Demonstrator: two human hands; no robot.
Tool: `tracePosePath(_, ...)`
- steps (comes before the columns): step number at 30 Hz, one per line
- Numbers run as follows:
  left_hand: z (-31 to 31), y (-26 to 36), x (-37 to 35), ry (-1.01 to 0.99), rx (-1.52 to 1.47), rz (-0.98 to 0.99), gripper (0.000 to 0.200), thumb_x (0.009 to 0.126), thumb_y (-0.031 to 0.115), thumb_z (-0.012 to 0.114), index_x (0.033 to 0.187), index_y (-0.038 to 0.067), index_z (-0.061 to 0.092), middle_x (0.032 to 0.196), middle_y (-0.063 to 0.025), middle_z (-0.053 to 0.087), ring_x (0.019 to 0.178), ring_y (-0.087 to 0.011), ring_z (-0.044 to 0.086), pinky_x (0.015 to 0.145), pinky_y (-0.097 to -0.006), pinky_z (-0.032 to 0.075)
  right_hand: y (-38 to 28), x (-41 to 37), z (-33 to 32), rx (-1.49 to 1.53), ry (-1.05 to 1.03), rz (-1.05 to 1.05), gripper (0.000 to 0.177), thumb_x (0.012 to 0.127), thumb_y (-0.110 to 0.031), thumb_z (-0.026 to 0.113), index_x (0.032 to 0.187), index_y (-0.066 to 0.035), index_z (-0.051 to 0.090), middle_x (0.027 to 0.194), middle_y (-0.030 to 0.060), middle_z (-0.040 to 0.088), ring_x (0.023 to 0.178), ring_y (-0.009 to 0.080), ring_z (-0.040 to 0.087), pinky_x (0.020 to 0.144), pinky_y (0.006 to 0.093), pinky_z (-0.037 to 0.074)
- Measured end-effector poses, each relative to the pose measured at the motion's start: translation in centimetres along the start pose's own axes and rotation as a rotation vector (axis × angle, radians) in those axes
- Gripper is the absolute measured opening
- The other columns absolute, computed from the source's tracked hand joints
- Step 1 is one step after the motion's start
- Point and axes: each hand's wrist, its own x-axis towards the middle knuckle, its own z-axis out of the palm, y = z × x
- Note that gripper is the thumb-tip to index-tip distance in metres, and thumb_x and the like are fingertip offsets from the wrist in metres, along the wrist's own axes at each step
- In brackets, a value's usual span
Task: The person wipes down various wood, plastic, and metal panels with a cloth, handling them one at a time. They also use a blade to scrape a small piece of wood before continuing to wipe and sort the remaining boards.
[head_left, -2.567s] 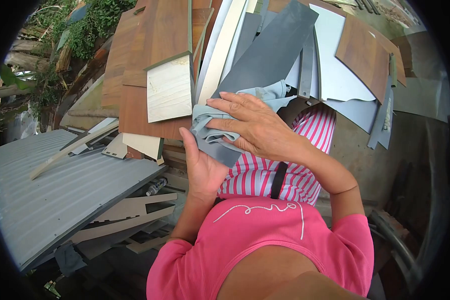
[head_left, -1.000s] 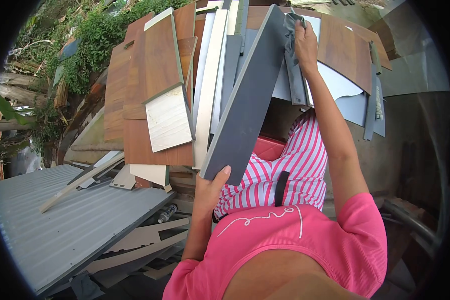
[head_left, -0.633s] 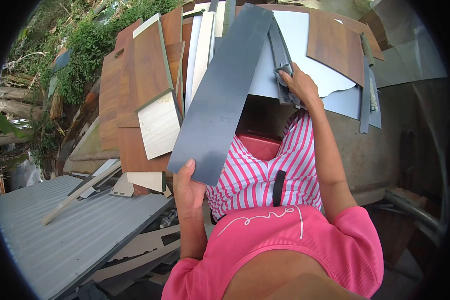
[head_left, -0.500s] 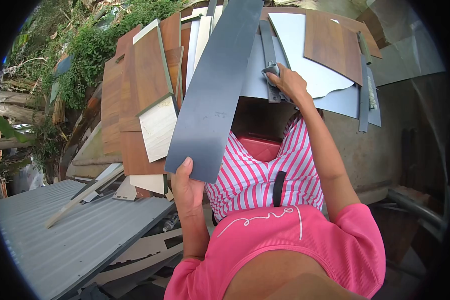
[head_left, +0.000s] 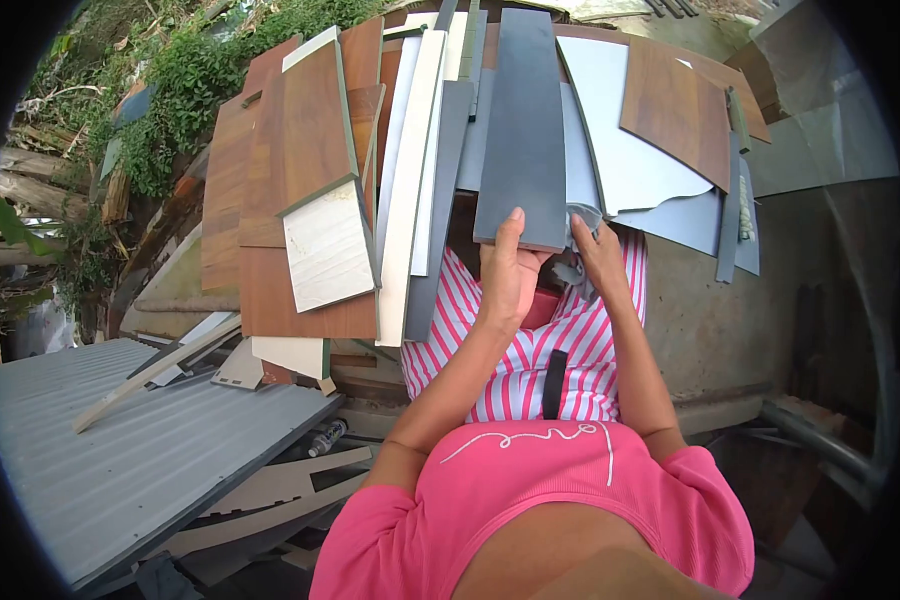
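A long dark grey board [head_left: 523, 130] lies lengthwise in front of me, its near end above my lap. My left hand [head_left: 511, 275] grips that near end, thumb on top and fingers underneath. Close to the board's right near corner, my right hand [head_left: 599, 258] is closed on a crumpled grey cloth [head_left: 576, 268], which hangs partly below the fingers. Whether the cloth touches the board's edge I cannot tell.
Wood-grain boards [head_left: 310, 140] and cream strips [head_left: 410, 190] are piled on the left. White panels [head_left: 630, 150] and a brown board [head_left: 676, 110] lie at the right. A corrugated metal sheet [head_left: 150, 420] is at the lower left, near a small bottle [head_left: 327, 437].
The dark board has swung from a slant on the left to nearly straight ahead, and my left hand has moved right with it. My right hand has come back towards my lap with the cloth.
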Motion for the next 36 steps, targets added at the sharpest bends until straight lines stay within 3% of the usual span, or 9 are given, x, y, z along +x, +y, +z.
tracePosePath(3,-0.2,-2.0,0.5,-0.042,-0.026,-0.050,0.037,0.090,0.021,0.053,0.118,-0.001,0.044,0.111,-0.0135,0.054,0.098,-0.0230,0.058,0.083,-0.0390,0.052,3.0,-3.5,-3.1,-0.012,0.055,-0.041,0.041,0.090,-0.036,0.051,0.101,0.003,0.059,0.074,0.0032,0.058,0.061,0.0090,0.050,0.055,0.0262,0.042)
tracePosePath(6,-2.1,-4.6,0.6,-0.072,-0.007,-0.142,0.038,0.090,0.021,0.055,0.119,-0.001,0.044,0.113,-0.0135,0.053,0.102,-0.0234,0.057,0.085,-0.0393,0.051,4.2,-5.4,-5.7,0.148,0.129,0.065,0.041,0.090,-0.037,0.051,0.100,0.002,0.059,0.077,0.0039,0.058,0.067,0.0089,0.051,0.058,0.0256,0.042)
tracePosePath(9,-2.9,-6.7,0.2,-0.122,0.070,-0.439,0.043,0.089,0.027,0.058,0.118,-0.003,0.046,0.115,-0.0148,0.054,0.103,-0.0280,0.058,0.086,-0.0388,0.051,3.1,-5.5,-6.3,0.260,0.179,0.158,0.041,0.091,-0.037,0.051,0.098,0.002,0.060,0.078,0.0042,0.059,0.068,0.0115,0.052,0.061,0.0275,0.043)
tracePosePath(13,-3.6,-7.7,0.3,-0.195,0.122,-0.624,0.046,0.089,0.029,0.058,0.120,-0.003,0.045,0.112,-0.0154,0.055,0.100,-0.0275,0.060,0.082,-0.0371,0.052,2.4,-3.8,-5.1,0.096,0.148,0.064,0.041,0.090,-0.036,0.052,0.103,0.002,0.059,0.088,0.0086,0.062,0.079,0.0142,0.056,0.071,0.0289,0.045)
tracePosePath(22,-6.1,-5.7,0.7,-0.199,0.244,-0.554,0.040,0.089,0.030,0.057,0.113,-0.002,0.052,0.108,-0.0142,0.058,0.091,-0.0255,0.062,0.081,-0.0379,0.053,-0.7,-2.8,-1.6,0.039,0.044,-0.091,0.037,0.089,-0.033,0.054,0.110,-0.003,0.058,0.096,0.0138,0.064,0.090,0.0210,0.060,0.079,0.0314,0.045)
tracePosePath(23,-6.1,-5.6,0.6,-0.198,0.211,-0.539,0.036,0.088,0.032,0.058,0.108,0.002,0.056,0.097,-0.0107,0.060,0.083,-0.0222,0.064,0.077,-0.0330,0.053,-0.6,-2.8,-1.5,0.064,0.040,-0.101,0.037,0.089,-0.033,0.054,0.110,-0.003,0.058,0.095,0.0141,0.064,0.089,0.0216,0.061,0.078,0.0315,0.046)
tracePosePath(30,-5.0,-6.4,0.6,-0.186,0.378,-0.545,0.041,0.090,0.032,0.056,0.112,-0.002,0.053,0.105,-0.0129,0.059,0.090,-0.0227,0.062,0.082,-0.0354,0.052,0.1,-2.2,-2.0,0.036,0.039,-0.103,0.038,0.089,-0.035,0.053,0.109,-0.004,0.059,0.094,0.0131,0.065,0.088,0.0204,0.061,0.076,0.0311,0.046)
tracePosePath(34,-6.4,-7.7,1.1,-0.326,0.469,-0.583,0.041,0.091,0.032,0.054,0.116,0.000,0.053,0.104,-0.0113,0.060,0.088,-0.0188,0.061,0.080,-0.0314,0.050,-0.1,-2.1,-2.8,-0.029,0.058,-0.070,0.038,0.089,-0.035,0.053,0.108,-0.003,0.060,0.093,0.0126,0.065,0.087,0.0192,0.060,0.075,0.0308,0.045)
tracePosePath(36,-7.9,-8.0,2.2,-0.474,0.720,-0.564,0.040,0.090,0.030,0.055,0.117,0.000,0.053,0.106,-0.0111,0.060,0.090,-0.0187,0.061,0.081,-0.0310,0.050,0.1,-2.2,-2.8,-0.022,0.076,-0.083,0.038,0.089,-0.034,0.053,0.109,-0.001,0.059,0.092,0.0125,0.065,0.084,0.0188,0.060,0.074,0.0304,0.045)
